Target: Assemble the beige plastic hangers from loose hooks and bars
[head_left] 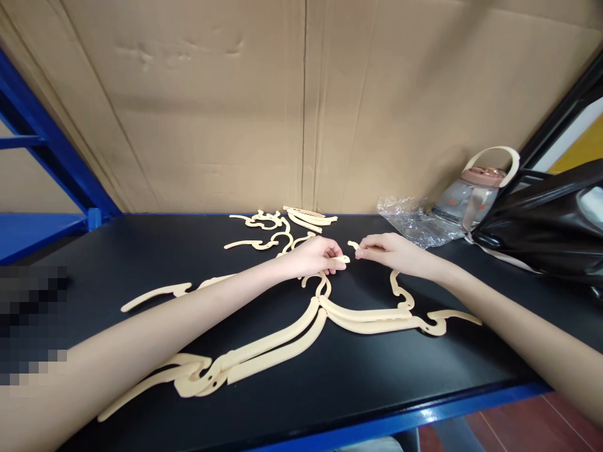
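1. Beyond the front hangers (273,339), head view: left hand (318,256) pinches a cream piece (345,258).
2. Also beyond the front hangers: right hand (393,252) pinches a second piece (352,245); the pieces are apart.
3. Front hangers lie on the black bench (400,389).
4. Right rear of the front hangers: clear bag (409,221), bottle (471,194).

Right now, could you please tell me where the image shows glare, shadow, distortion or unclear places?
Head view: bright glints on the clear plastic wrapper and black bag; head view: soft shadow on the upper-right cardboard; head view: pixelated blocks at the left edge; head view: apparent wide-angle stretching of the left forearm; head view: front hangers fairly sharp.
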### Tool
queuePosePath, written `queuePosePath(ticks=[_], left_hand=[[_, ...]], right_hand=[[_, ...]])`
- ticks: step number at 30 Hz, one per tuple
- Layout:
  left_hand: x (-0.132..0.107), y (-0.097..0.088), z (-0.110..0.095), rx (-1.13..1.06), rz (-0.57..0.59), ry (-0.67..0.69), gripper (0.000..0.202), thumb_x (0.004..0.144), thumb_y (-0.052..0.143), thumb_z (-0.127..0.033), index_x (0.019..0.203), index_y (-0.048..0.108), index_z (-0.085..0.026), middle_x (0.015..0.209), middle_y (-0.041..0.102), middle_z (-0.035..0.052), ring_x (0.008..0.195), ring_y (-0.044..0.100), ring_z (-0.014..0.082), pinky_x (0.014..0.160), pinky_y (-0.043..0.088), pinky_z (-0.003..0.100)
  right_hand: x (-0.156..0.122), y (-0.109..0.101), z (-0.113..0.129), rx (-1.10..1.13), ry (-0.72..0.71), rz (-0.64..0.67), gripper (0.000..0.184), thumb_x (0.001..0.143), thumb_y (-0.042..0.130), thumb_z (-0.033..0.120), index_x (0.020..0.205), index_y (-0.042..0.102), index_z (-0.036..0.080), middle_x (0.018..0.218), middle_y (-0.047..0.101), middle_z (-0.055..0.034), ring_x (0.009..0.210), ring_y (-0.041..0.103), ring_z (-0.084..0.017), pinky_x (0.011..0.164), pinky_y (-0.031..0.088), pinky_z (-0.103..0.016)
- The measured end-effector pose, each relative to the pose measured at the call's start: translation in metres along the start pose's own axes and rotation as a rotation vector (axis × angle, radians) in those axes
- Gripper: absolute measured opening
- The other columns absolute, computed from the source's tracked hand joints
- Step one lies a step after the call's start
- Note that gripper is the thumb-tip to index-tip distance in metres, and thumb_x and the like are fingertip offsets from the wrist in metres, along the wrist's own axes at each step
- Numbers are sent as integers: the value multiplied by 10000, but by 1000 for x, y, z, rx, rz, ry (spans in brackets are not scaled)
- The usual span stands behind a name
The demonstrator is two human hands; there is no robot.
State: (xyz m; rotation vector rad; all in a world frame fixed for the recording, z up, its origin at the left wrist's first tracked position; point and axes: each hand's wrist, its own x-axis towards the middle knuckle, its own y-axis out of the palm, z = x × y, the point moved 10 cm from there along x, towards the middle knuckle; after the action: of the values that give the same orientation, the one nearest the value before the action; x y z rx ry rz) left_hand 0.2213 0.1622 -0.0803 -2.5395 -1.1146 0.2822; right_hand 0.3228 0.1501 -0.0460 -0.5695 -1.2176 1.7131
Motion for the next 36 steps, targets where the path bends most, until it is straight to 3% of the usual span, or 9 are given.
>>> queuePosePath(ticks=[3, 8, 13, 18, 27, 36], left_hand=[[-1, 0, 0, 3, -4, 2, 101, 750, 666, -168, 769, 571, -139, 675, 603, -16, 605, 581, 103, 554, 490, 224], [-2, 0, -2, 13, -10, 4, 93, 753, 657, -166, 763, 568, -142, 680, 613, -13, 606, 583, 109, 564, 490, 236], [-4, 0, -5, 33, -5, 10, 98, 768, 654, -172, 747, 562, -148, 669, 612, -19, 610, 589, 113, 574, 479, 238], [-4, 1, -6, 51, -1, 18, 99, 779, 642, -149, 741, 550, -150, 652, 610, -19, 612, 591, 113, 568, 469, 230], [2, 1, 4, 37, 3, 40, 105, 761, 638, -181, 760, 534, -162, 674, 606, -23, 616, 591, 118, 540, 461, 223], [2, 1, 3, 36, -9, 54, 103, 762, 639, -171, 761, 535, -164, 692, 607, -21, 623, 589, 113, 536, 470, 217]], right_hand=[[-3, 0, 11, -77, -75, 16, 344, 896, 506, 464, 689, 567, 196, 577, 480, 33, 548, 423, -128, 543, 289, -251], [-10, 3, 21, -194, -53, 34, 323, 939, 467, 365, 660, 495, 205, 538, 480, 36, 497, 411, -126, 515, 257, -262], [-12, 7, 23, -229, -13, 45, 333, 995, 313, 301, 751, 519, 208, 625, 554, -1, 555, 507, -154, 558, 290, -273], [-10, 9, 24, -357, -13, 33, 296, 989, 324, 274, 789, 533, 209, 599, 554, -6, 553, 530, -174, 541, 269, -272], [-13, 12, 41, -800, -37, 9, 296, 1011, 361, 284, 870, 590, 163, 644, 639, -59, 565, 616, -219, 489, 169, -289], [-13, 14, 38, -817, 4, 9, 245, 1000, 396, 265, 907, 606, 179, 664, 658, -46, 599, 642, -233, 478, 161, -279]])
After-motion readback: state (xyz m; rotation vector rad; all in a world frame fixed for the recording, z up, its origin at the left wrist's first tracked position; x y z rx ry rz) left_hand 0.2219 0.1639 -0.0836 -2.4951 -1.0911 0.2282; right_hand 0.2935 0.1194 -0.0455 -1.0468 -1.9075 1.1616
